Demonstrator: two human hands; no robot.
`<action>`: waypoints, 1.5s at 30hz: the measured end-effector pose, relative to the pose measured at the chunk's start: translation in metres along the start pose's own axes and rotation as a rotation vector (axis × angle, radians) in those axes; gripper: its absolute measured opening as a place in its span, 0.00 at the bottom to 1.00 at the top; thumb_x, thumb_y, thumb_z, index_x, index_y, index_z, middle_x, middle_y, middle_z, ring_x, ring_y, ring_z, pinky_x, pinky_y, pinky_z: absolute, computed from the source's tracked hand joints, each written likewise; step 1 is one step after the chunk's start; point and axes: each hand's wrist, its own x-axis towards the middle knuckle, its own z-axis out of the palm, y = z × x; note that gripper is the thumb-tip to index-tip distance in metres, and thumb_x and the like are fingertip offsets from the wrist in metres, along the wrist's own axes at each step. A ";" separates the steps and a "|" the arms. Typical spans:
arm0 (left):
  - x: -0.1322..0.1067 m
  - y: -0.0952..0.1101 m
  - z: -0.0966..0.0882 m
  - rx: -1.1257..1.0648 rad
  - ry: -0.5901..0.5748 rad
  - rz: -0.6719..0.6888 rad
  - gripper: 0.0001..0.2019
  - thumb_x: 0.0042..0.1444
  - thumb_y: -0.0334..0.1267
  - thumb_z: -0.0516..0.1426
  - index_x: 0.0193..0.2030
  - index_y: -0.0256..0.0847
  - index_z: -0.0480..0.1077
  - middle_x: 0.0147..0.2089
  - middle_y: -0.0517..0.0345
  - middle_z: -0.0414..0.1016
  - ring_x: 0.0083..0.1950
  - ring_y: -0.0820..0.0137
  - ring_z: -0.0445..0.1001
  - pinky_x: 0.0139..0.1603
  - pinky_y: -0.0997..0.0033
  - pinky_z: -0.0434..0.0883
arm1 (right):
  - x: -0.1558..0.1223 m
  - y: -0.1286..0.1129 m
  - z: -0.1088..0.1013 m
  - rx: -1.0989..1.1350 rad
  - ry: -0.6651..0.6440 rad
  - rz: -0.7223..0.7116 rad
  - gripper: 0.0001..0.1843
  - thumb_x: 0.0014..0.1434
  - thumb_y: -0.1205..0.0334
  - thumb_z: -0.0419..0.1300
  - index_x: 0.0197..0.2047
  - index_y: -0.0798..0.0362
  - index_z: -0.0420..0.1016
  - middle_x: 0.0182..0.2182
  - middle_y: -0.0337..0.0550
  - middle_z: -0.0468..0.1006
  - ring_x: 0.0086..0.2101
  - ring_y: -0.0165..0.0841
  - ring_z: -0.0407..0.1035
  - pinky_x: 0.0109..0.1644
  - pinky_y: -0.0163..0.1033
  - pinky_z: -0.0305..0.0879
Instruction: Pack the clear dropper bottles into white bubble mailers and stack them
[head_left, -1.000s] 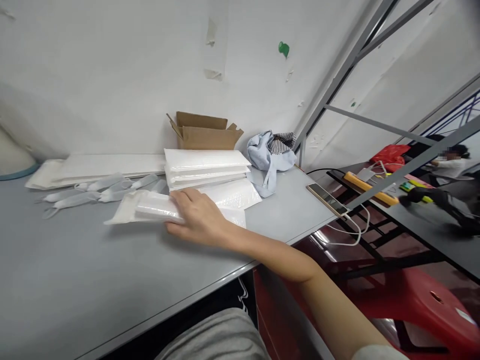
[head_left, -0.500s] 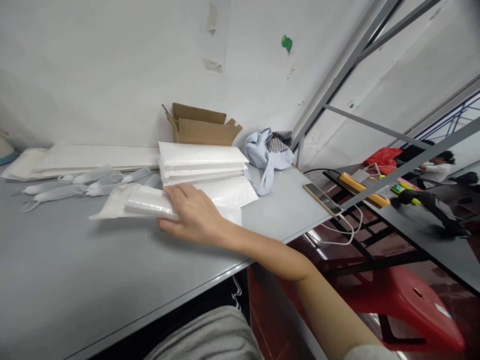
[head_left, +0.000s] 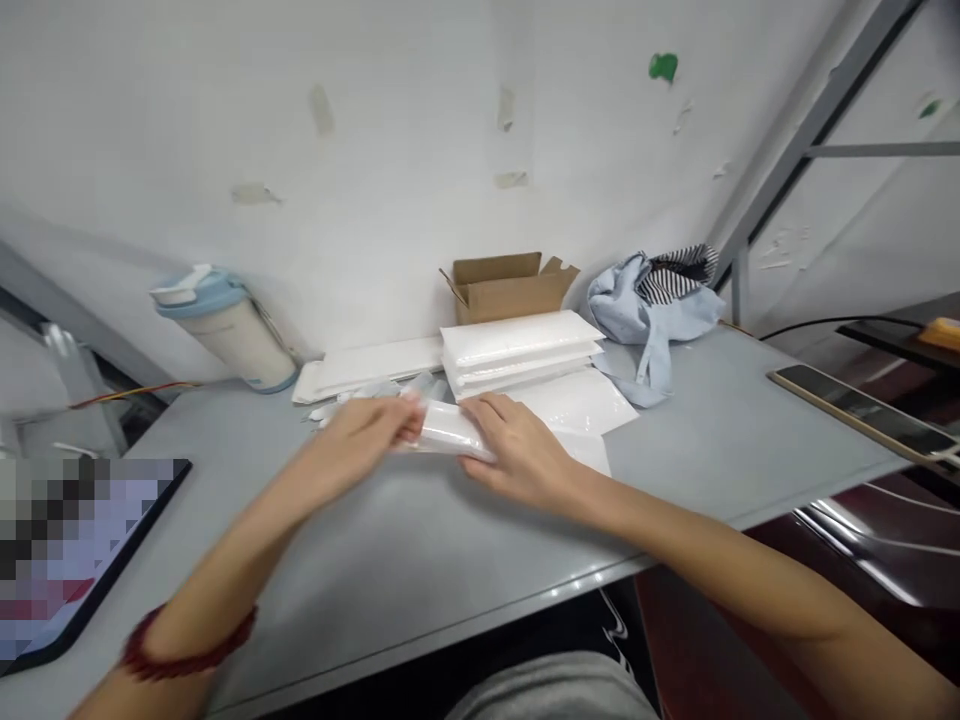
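Observation:
Between my two hands, just above the grey table, is a folded white bubble mailer [head_left: 448,430]. My right hand [head_left: 521,450] wraps over its right part, thumb below and fingers on top. At the other end, my left hand [head_left: 375,428] is closed on the mailer, its fingertips somewhat blurred. Behind my right hand lies a stack of white bubble mailers [head_left: 517,342], with further ones spread in front of it. Several translucent plastic pieces [head_left: 427,387] lie behind my left hand, partly covered by it. Flat white mailers [head_left: 375,366] rest against the wall.
An open cardboard box [head_left: 517,296] stands at the wall behind the stack. A blue cloth bag [head_left: 652,310] and a phone [head_left: 862,405] lie to the right. On the left are a cream and blue tumbler [head_left: 229,330] and a tablet [head_left: 90,550] with a blurred-out screen.
My left hand has come into view and taken hold of the mailer's left end. My right hand keeps its grip. The view has turned left, bringing in the tumbler and tablet.

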 end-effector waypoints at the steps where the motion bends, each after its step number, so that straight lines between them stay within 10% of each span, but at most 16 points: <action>1: 0.002 -0.001 0.005 0.003 -0.044 0.013 0.22 0.59 0.54 0.48 0.30 0.39 0.73 0.31 0.57 0.76 0.36 0.64 0.73 0.38 0.67 0.69 | 0.000 0.000 0.000 -0.006 -0.005 -0.006 0.21 0.53 0.64 0.57 0.51 0.57 0.62 0.45 0.54 0.70 0.46 0.42 0.63 0.46 0.50 0.64; 6: 0.007 -0.010 0.014 -0.044 -0.151 0.105 0.18 0.55 0.52 0.53 0.29 0.40 0.73 0.27 0.59 0.73 0.29 0.68 0.70 0.30 0.71 0.67 | 0.000 -0.002 0.000 -0.008 -0.007 -0.018 0.20 0.53 0.65 0.57 0.50 0.56 0.63 0.44 0.52 0.71 0.45 0.42 0.64 0.46 0.50 0.65; 11: 0.005 -0.021 -0.009 -0.110 0.356 0.107 0.18 0.49 0.50 0.60 0.42 0.40 0.72 0.39 0.54 0.77 0.41 0.64 0.73 0.42 0.68 0.70 | 0.001 0.002 -0.009 0.067 0.077 -0.021 0.23 0.54 0.63 0.58 0.53 0.53 0.62 0.46 0.52 0.70 0.45 0.43 0.66 0.46 0.51 0.67; 18: 0.006 -0.028 0.007 -0.373 -0.197 0.083 0.15 0.53 0.48 0.57 0.29 0.37 0.73 0.27 0.56 0.73 0.28 0.70 0.70 0.31 0.69 0.70 | 0.003 0.018 -0.040 -0.027 0.065 -0.316 0.23 0.56 0.65 0.57 0.55 0.52 0.61 0.46 0.51 0.70 0.45 0.41 0.66 0.44 0.46 0.67; 25: -0.017 -0.010 0.036 -0.385 0.089 0.287 0.14 0.55 0.45 0.57 0.25 0.37 0.70 0.23 0.60 0.70 0.26 0.73 0.68 0.29 0.72 0.67 | 0.004 0.039 -0.052 -0.226 -0.058 -0.260 0.40 0.54 0.62 0.61 0.65 0.50 0.46 0.56 0.55 0.64 0.54 0.49 0.58 0.54 0.58 0.58; 32: -0.018 -0.019 0.037 -0.684 -0.160 0.418 0.23 0.58 0.55 0.49 0.37 0.36 0.74 0.34 0.49 0.77 0.33 0.63 0.74 0.32 0.65 0.69 | -0.001 0.044 -0.067 -0.013 -0.125 -0.218 0.46 0.52 0.60 0.59 0.68 0.46 0.37 0.61 0.52 0.58 0.55 0.48 0.59 0.55 0.57 0.61; 45: -0.006 -0.034 0.049 -0.633 -0.154 0.299 0.20 0.61 0.49 0.49 0.40 0.35 0.74 0.25 0.54 0.76 0.24 0.69 0.71 0.29 0.68 0.66 | -0.017 0.035 -0.092 0.155 -0.114 -0.240 0.35 0.56 0.50 0.56 0.65 0.38 0.48 0.55 0.44 0.67 0.51 0.45 0.66 0.53 0.53 0.65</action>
